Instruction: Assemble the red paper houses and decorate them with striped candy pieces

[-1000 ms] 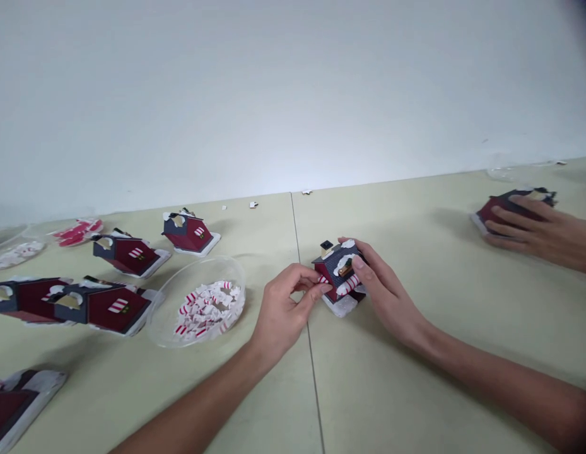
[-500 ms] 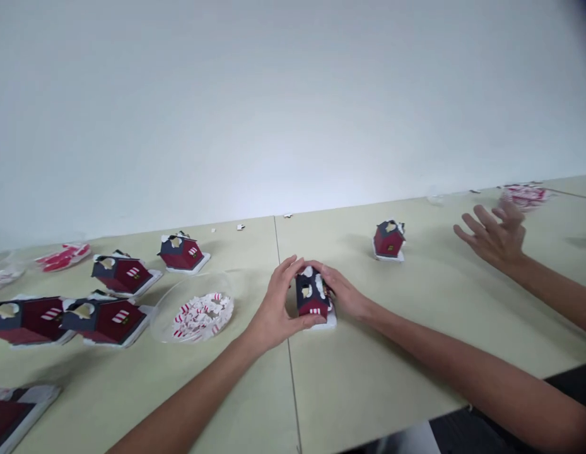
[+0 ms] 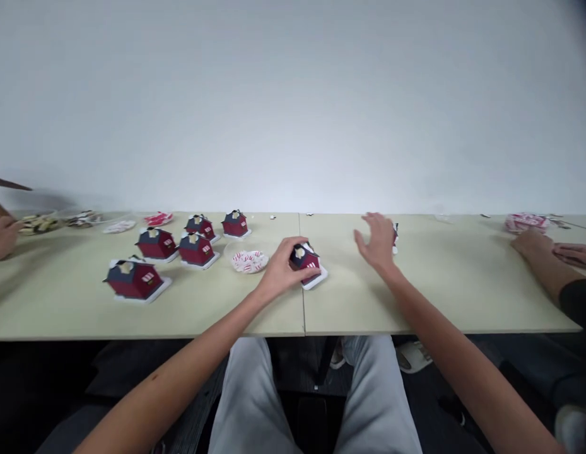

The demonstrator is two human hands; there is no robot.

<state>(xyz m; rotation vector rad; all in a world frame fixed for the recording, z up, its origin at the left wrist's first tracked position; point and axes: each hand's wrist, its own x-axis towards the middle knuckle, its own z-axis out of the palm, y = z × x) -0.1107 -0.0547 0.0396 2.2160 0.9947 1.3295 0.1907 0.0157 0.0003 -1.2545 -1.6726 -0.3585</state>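
My left hand (image 3: 284,268) grips a small red model house (image 3: 308,265) with a dark roof, white snow-like patches and a white base, which rests on the table near its middle seam. My right hand (image 3: 378,243) is raised off to the right, fingers apart and with nothing in it. It partly hides a second model house (image 3: 395,238) behind it. Just left of my left hand sits a clear dish of red-and-white striped pieces (image 3: 250,261).
Several similar model houses, one nearest me (image 3: 134,279), stand on the left of the table (image 3: 255,309). Behind them lie red pieces (image 3: 159,219) and white pieces (image 3: 119,227). Other people's hands show at the far left (image 3: 2,234) and at the right (image 3: 533,244), by red-and-white pieces (image 3: 526,222).
My right hand has let go of the house and moved right, towards the second house. My left hand stays on the first. The view has tilted down, and the other person's right-side hand has lowered.
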